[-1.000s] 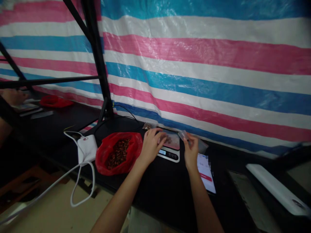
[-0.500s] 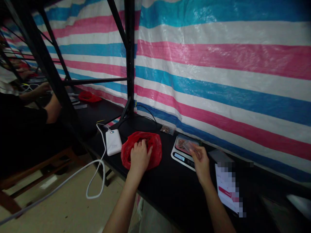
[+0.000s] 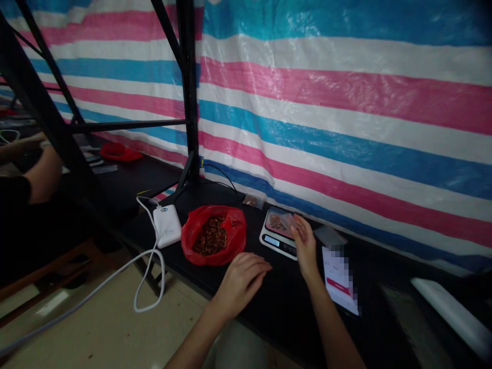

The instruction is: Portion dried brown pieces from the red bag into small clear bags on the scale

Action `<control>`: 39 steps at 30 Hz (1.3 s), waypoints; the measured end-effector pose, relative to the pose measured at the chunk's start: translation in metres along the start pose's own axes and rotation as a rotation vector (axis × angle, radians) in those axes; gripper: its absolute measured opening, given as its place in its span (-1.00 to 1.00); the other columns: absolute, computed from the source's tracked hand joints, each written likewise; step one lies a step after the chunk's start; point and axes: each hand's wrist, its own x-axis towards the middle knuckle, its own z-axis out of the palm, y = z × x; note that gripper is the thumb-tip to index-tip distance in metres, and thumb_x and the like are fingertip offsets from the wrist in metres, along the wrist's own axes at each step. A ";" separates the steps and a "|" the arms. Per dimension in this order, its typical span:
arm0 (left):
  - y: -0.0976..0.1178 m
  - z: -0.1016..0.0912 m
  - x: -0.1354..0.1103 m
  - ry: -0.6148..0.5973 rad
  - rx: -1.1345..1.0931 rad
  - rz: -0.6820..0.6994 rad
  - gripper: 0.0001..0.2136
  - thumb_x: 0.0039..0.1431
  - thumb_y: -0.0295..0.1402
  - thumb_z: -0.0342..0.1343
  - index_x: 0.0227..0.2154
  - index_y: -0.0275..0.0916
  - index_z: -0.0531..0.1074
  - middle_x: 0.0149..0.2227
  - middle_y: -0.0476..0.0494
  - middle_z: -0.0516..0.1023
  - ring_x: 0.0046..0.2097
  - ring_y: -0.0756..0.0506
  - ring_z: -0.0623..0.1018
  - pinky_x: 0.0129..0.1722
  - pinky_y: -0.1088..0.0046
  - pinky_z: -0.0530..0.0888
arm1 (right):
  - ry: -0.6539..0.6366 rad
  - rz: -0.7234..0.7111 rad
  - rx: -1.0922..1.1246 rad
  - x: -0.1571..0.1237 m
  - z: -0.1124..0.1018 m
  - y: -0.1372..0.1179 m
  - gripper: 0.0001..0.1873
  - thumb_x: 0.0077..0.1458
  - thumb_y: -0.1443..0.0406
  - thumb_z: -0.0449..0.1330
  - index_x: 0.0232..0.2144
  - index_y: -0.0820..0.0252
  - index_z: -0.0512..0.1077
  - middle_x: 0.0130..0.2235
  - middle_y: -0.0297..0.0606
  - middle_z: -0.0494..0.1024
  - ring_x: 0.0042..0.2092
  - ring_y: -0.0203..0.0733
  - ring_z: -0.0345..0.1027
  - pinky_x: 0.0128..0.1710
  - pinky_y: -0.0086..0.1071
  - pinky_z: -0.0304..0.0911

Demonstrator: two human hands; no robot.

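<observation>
My left hand (image 3: 246, 281) is over the black table, between a red plastic bag and a digital scale. Its fingers are pressed together and curled, and what they hold, if anything, is hidden. The red plastic bag (image 3: 237, 242) stands open, full of small reddish-brown pieces (image 3: 211, 237). On the white digital scale (image 3: 268, 241), with its display lit, lies a small clear plastic bag (image 3: 277, 220) with some brown pieces in it. My right hand (image 3: 305, 241) is at the scale's right side, its fingers closed on the clear bag's edge.
A white power bank (image 3: 166, 225) with a white cable lies left of the red bag. Behind the scale is a filled clear packet (image 3: 253, 200). A lit phone (image 3: 340, 279) and clear plastic bags (image 3: 329, 235) are at right. Another person's arm (image 3: 46, 171) shows beyond the black frame.
My left hand has come out of the red bag and moved right, toward me, baring the brown pieces. My right hand stays at the clear bag. The view has shifted to the right.
</observation>
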 end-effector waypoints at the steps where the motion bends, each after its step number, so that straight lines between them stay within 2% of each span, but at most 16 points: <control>1: 0.001 -0.007 -0.010 0.115 0.006 -0.019 -0.76 0.13 -0.51 -0.02 -0.16 -0.16 0.38 -0.20 -0.07 0.50 -0.10 -0.05 0.43 -0.06 0.36 0.33 | -0.044 -0.009 0.001 -0.001 0.004 -0.002 -0.55 0.00 0.15 0.14 -0.04 0.15 0.28 0.02 -0.13 0.38 0.05 -0.11 0.26 0.07 -0.16 0.12; 4: -0.005 -0.032 -0.039 0.546 0.080 -0.213 -0.83 0.11 -0.49 -0.01 -0.24 -0.19 0.39 -0.21 -0.11 0.46 -0.10 -0.08 0.41 -0.07 0.33 0.31 | -0.198 -0.084 -0.024 -0.003 0.028 -0.016 -0.56 0.08 0.18 0.07 0.03 0.10 0.24 0.09 -0.15 0.31 0.11 -0.12 0.18 0.11 -0.15 0.06; 6: -0.018 -0.046 -0.051 0.742 0.135 -0.375 -0.88 0.13 -0.43 -0.01 -0.28 -0.20 0.38 -0.20 -0.12 0.42 -0.09 -0.11 0.39 -0.05 0.29 0.29 | -0.332 -0.174 -0.068 -0.006 0.054 -0.033 -0.60 0.12 0.21 0.02 0.03 0.09 0.24 0.08 -0.18 0.31 0.11 -0.13 0.17 0.12 -0.16 0.04; 8: -0.035 -0.056 -0.056 0.802 0.138 -0.498 -0.85 0.14 -0.36 -0.03 -0.24 -0.20 0.36 -0.15 -0.14 0.40 -0.06 -0.13 0.37 -0.02 0.25 0.27 | -0.542 -0.277 -0.115 -0.010 0.085 -0.053 -0.62 0.15 0.27 -0.02 0.04 0.07 0.24 0.05 -0.20 0.33 0.09 -0.17 0.18 0.11 -0.21 0.05; 11: -0.063 -0.062 -0.053 0.787 0.060 -0.599 -0.74 0.13 -0.28 -0.02 -0.11 -0.20 0.27 -0.07 -0.18 0.34 0.00 -0.14 0.34 0.02 0.22 0.27 | -0.945 -0.370 -0.232 -0.019 0.126 -0.073 -0.60 0.14 0.37 -0.03 0.04 0.04 0.24 0.01 -0.25 0.36 0.04 -0.23 0.23 0.06 -0.30 0.11; 13: -0.078 -0.062 -0.047 0.793 0.029 -0.626 -0.63 0.09 -0.26 0.03 -0.04 -0.22 0.20 -0.01 -0.21 0.29 0.05 -0.15 0.31 0.06 0.22 0.24 | -1.088 -0.376 -0.379 -0.023 0.143 -0.075 -0.59 0.12 0.41 -0.02 0.02 0.04 0.25 -0.02 -0.25 0.37 0.01 -0.22 0.25 0.03 -0.32 0.12; 17: -0.092 -0.061 -0.029 0.730 -0.012 -0.694 -0.49 0.00 -0.29 0.10 0.03 -0.29 0.15 0.05 -0.28 0.28 0.09 -0.18 0.30 0.11 0.20 0.21 | -1.094 -0.351 -0.772 -0.021 0.152 -0.060 -0.61 0.11 0.42 -0.03 -0.01 0.10 0.28 -0.02 -0.15 0.35 -0.01 -0.11 0.26 -0.01 -0.24 0.11; 20: -0.098 -0.060 -0.020 0.679 -0.079 -0.793 -0.61 0.01 -0.34 0.06 -0.05 -0.30 0.29 -0.04 -0.27 0.41 0.02 -0.19 0.39 0.07 0.19 0.25 | -1.058 -0.348 -0.952 -0.014 0.147 -0.048 -0.59 0.10 0.43 -0.04 0.03 0.18 0.25 0.01 -0.05 0.30 -0.02 -0.05 0.27 -0.05 -0.22 0.11; 22: -0.102 -0.058 -0.016 0.700 -0.122 -0.848 -0.66 0.01 -0.37 0.04 -0.11 -0.33 0.35 -0.04 -0.28 0.43 0.02 -0.21 0.40 0.08 0.19 0.24 | -1.036 -0.332 -1.016 -0.010 0.143 -0.042 -0.54 0.08 0.47 -0.06 0.05 0.21 0.21 0.02 -0.01 0.27 -0.04 -0.05 0.28 -0.07 -0.24 0.12; 24: -0.106 -0.056 -0.014 0.742 -0.187 -0.865 -0.63 0.03 -0.36 0.02 -0.05 -0.32 0.32 0.02 -0.28 0.38 0.07 -0.19 0.36 0.11 0.21 0.21 | -1.025 -0.309 -1.071 -0.007 0.141 -0.037 -0.52 0.06 0.51 -0.08 0.05 0.24 0.22 0.01 0.00 0.27 -0.08 -0.07 0.31 -0.10 -0.26 0.12; 27: -0.110 -0.053 -0.010 0.825 -0.301 -0.815 -0.56 0.09 -0.33 -0.02 0.07 -0.19 0.20 0.13 -0.16 0.27 0.15 -0.12 0.28 0.14 0.29 0.18 | -1.012 -0.319 -1.120 -0.003 0.142 -0.036 -0.56 0.05 0.52 -0.09 -0.01 0.24 0.28 -0.01 -0.02 0.29 -0.10 -0.08 0.32 -0.13 -0.26 0.11; 29: -0.114 -0.051 -0.007 0.864 -0.368 -0.791 -0.56 0.10 -0.33 -0.03 0.08 -0.16 0.20 0.16 -0.10 0.24 0.17 -0.09 0.24 0.16 0.33 0.15 | -0.982 -0.354 -1.156 -0.001 0.146 -0.039 -0.62 0.06 0.49 -0.05 -0.06 0.26 0.31 -0.05 -0.01 0.33 -0.09 -0.05 0.31 -0.08 -0.20 0.06; 32: -0.121 -0.049 -0.001 0.898 -0.488 -0.834 -0.63 0.10 -0.37 -0.04 0.00 -0.24 0.31 0.09 -0.15 0.33 0.13 -0.10 0.30 0.16 0.32 0.16 | -0.942 -0.402 -1.153 0.002 0.150 -0.040 -0.68 0.05 0.47 -0.01 -0.13 0.27 0.35 -0.11 -0.02 0.40 -0.04 -0.01 0.27 -0.02 -0.12 0.01; 35: -0.125 -0.047 0.004 0.962 -0.608 -0.872 -0.69 0.10 -0.40 -0.06 -0.09 -0.28 0.39 0.02 -0.18 0.42 0.07 -0.11 0.37 0.13 0.30 0.22 | -0.947 -0.381 -0.994 0.005 0.152 -0.030 -0.64 0.00 0.53 0.00 -0.13 0.27 0.36 -0.10 -0.07 0.41 -0.03 -0.09 0.27 -0.04 -0.24 0.09; 39: -0.124 -0.047 0.008 1.033 -0.746 -0.846 -0.71 0.09 -0.40 -0.04 -0.13 -0.30 0.41 -0.01 -0.19 0.44 0.04 -0.10 0.41 0.09 0.33 0.26 | -0.949 -0.320 -0.769 0.009 0.152 -0.012 -0.58 -0.04 0.56 0.02 -0.10 0.24 0.34 -0.08 -0.14 0.40 -0.04 -0.18 0.29 -0.05 -0.35 0.17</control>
